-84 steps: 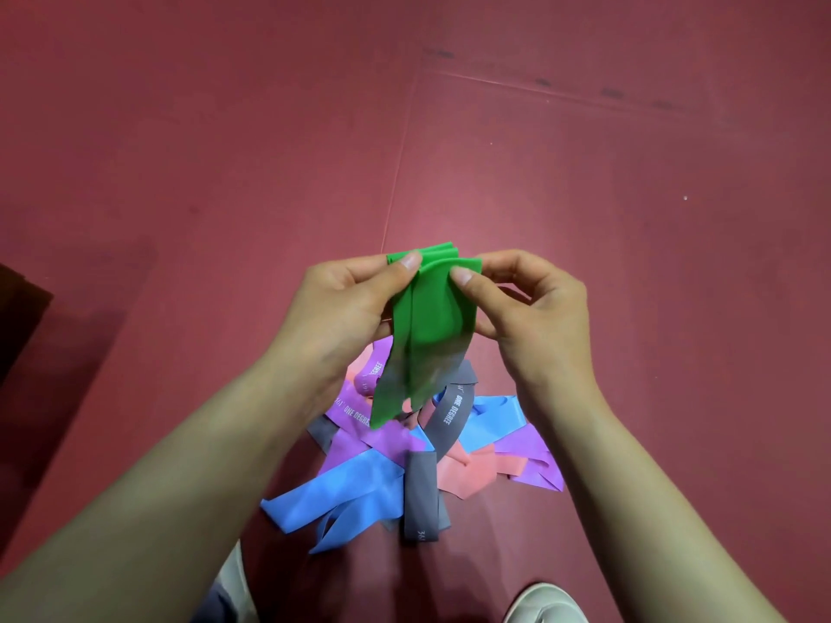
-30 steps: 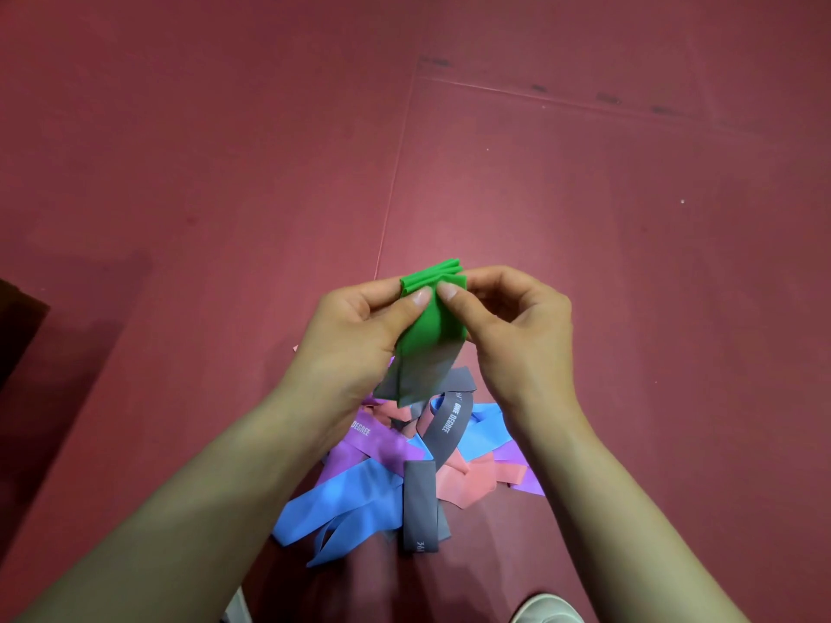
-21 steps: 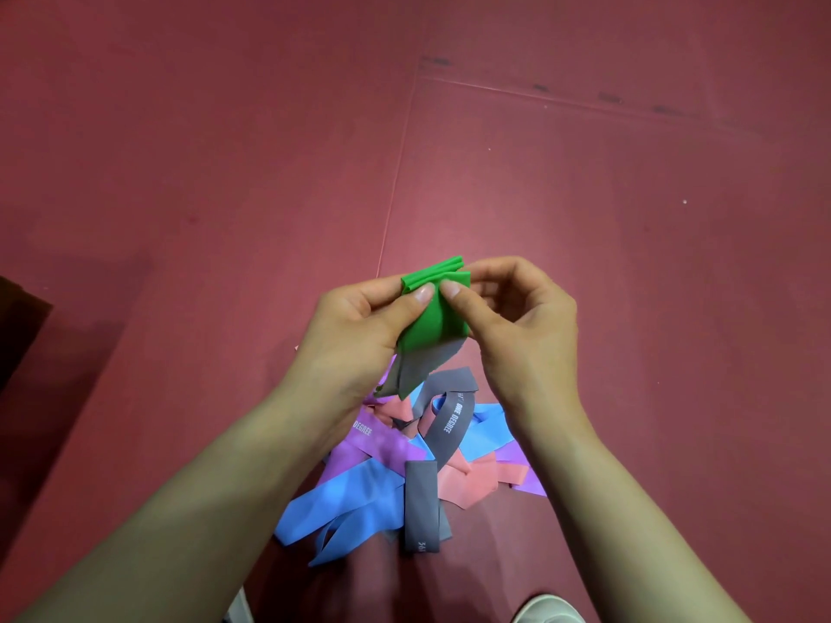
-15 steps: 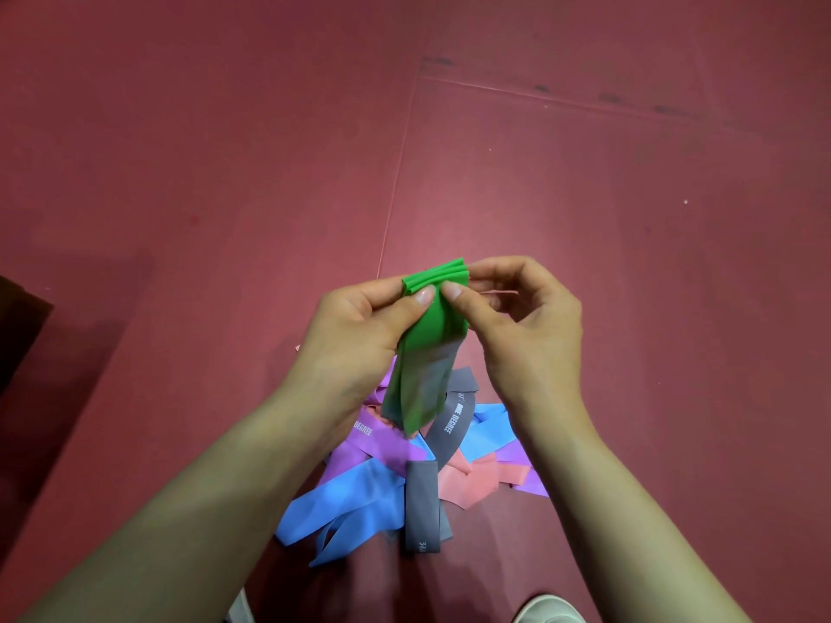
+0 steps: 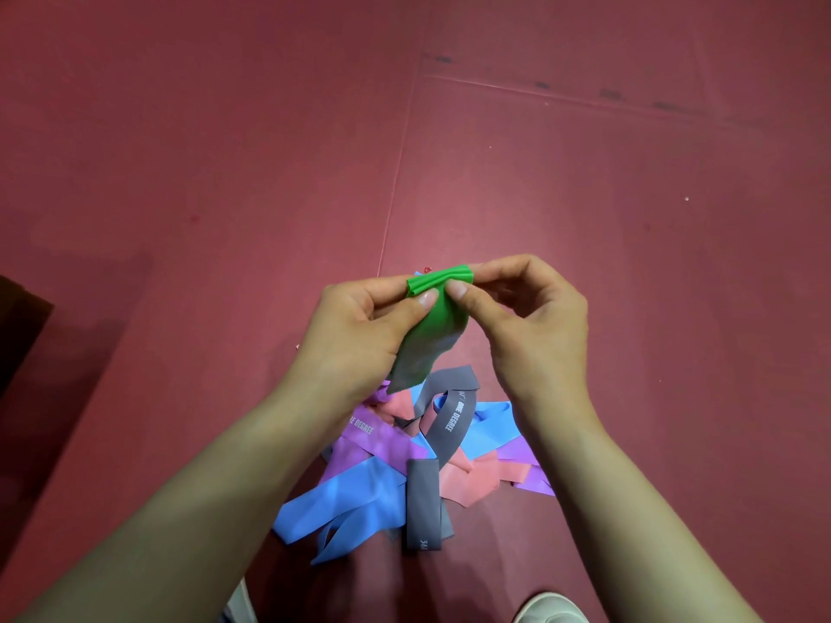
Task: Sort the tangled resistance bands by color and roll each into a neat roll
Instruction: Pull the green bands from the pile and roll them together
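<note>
Pinched at its top edge, the green band (image 5: 432, 328) is held by both hands. It is gripped by the left hand (image 5: 355, 335) with the thumb on the front and the fingers curled behind. The bunched end is clamped by the right hand (image 5: 535, 330) between thumb and forefinger.

The band is held in the air above the pile (image 5: 404, 465) of tangled bands on the red floor (image 5: 225, 173). Its loose tail is hung toward the pile; contact cannot be told.

Step, as judged: green is already separated and a roll is being started at the top, where a few wrinkled turns are seen. For the next move, tight even winding is called for, with the edges kept aligned and the tail fed up from below.

Pose: both forearms are brought in from the bottom corners and the hands are met at centre. The right fingers are arched with the knuckles raised.

Unsorted in the pile: grey band (image 5: 449, 424), blue band (image 5: 346, 501), purple band (image 5: 373, 447), pink band (image 5: 470, 481).
</note>
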`<move>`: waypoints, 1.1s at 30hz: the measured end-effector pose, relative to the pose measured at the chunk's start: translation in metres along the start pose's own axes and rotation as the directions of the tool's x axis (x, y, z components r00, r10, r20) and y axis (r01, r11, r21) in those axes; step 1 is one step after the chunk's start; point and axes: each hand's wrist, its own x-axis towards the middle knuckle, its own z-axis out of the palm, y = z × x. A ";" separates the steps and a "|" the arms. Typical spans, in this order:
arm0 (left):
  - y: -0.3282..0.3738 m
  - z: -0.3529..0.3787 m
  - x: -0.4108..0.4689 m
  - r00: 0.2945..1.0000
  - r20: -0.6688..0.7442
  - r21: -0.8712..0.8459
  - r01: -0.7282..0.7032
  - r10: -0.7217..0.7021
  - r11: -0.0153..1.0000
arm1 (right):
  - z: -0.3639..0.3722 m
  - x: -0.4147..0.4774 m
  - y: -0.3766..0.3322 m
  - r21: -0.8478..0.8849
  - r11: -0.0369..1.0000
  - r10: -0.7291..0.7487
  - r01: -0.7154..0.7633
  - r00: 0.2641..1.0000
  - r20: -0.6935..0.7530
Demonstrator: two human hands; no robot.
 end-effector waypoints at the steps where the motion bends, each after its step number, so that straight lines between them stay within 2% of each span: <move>1: 0.000 0.000 0.000 1.000 0.001 -0.001 -0.002 0.002 1.000 | 0.000 0.000 0.000 0.030 0.999 0.018 -0.018 1.000 0.006; 8: -0.001 -0.001 0.001 1.000 -0.016 -0.004 -0.014 0.014 1.000 | 0.000 0.003 0.001 0.149 0.983 0.103 -0.111 0.993 0.064; 16: -0.002 -0.003 0.001 0.994 -0.090 0.077 -0.048 0.055 0.996 | -0.001 0.002 -0.001 0.113 0.991 0.067 -0.077 0.993 0.092; 24: 0.003 -0.004 0.002 0.987 -0.150 0.035 -0.045 0.050 0.998 | -0.001 0.001 0.000 0.107 0.983 0.140 -0.150 0.986 0.090; 29: 0.002 -0.008 0.003 0.980 -0.158 0.099 -0.107 0.122 0.989 | -0.002 0.002 0.003 0.109 0.963 0.239 -0.248 0.967 0.084; 33: 0.004 -0.006 0.002 0.969 -0.171 0.149 -0.153 0.178 0.977 | -0.003 0.002 0.003 0.152 0.951 0.262 -0.269 0.963 0.063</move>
